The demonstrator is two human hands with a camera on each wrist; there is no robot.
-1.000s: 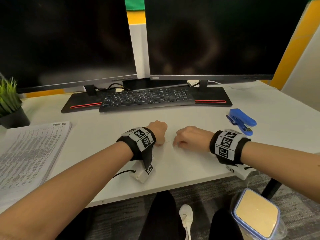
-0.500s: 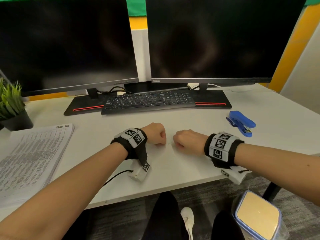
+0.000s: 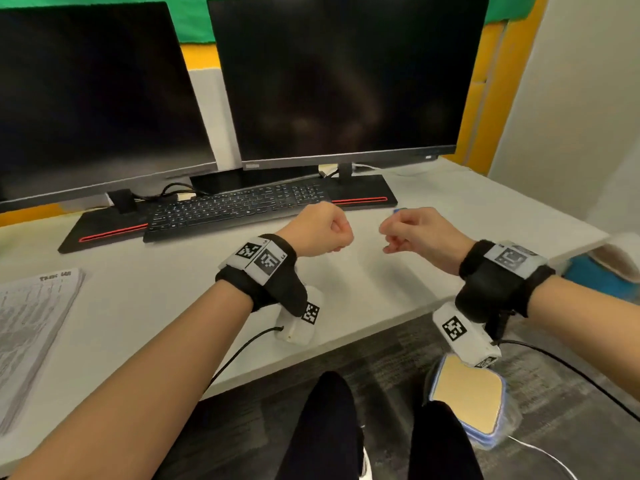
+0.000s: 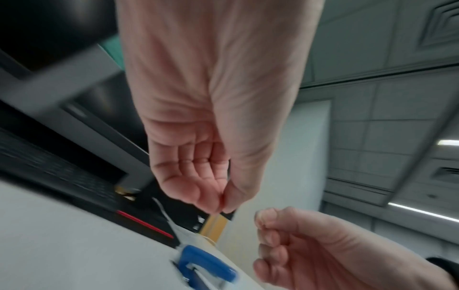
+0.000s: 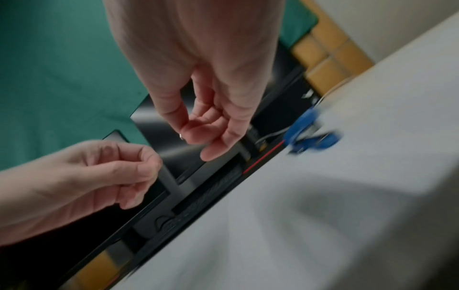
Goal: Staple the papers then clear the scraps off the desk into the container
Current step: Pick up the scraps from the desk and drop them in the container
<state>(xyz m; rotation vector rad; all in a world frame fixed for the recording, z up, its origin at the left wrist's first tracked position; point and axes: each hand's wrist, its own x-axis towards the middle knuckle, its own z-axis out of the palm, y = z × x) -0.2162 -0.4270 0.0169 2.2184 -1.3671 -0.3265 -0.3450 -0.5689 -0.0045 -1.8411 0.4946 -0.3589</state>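
A stack of printed papers lies at the desk's left edge. The blue stapler sits on the desk to the right; in the head view only a sliver of it shows behind my right hand. My left hand hovers above the desk as a fist, thumb against the forefinger, with nothing visible in it. The right hand hangs level with it, fingers curled toward the palm and thumb apart; I see nothing held. A container with a tan lid and blue rim stands on the floor below the desk edge.
Two dark monitors stand at the back with a black keyboard in front of them. The white desk ends just under my wrists. A blue object sits past the desk's right corner. Cables trail from both wrist cameras.
Both fists have lifted off the desk and risen toward the keyboard. The right hand's fingers have loosened a little. The right hand now hides most of the stapler.
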